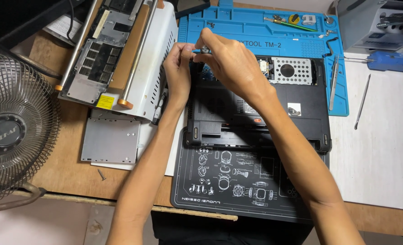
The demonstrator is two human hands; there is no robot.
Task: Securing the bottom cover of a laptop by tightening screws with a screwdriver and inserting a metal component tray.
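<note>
Nearest, at six o'clock, a black mat [237, 181] printed with white line drawings, bare but for the edge of an opened black laptop base [256, 113] resting bottom-up across its far side. Inside that shell toward one o'clock, a perforated metal drive bracket [293, 70] and bare circuitry. Above the shell's rear edge at twelve o'clock, left hand [178, 72] and right hand [231, 61], fingertips pinched together on one small dark round part [205, 49], too small to identify. Beyond, a blue mat [256, 27] with moulded trays holding screws and small bits at one o'clock. At nine o'clock, a wire-caged fan [11, 122]; at ten, a white machine [124, 54]; at three, tweezers [334, 81].
</note>
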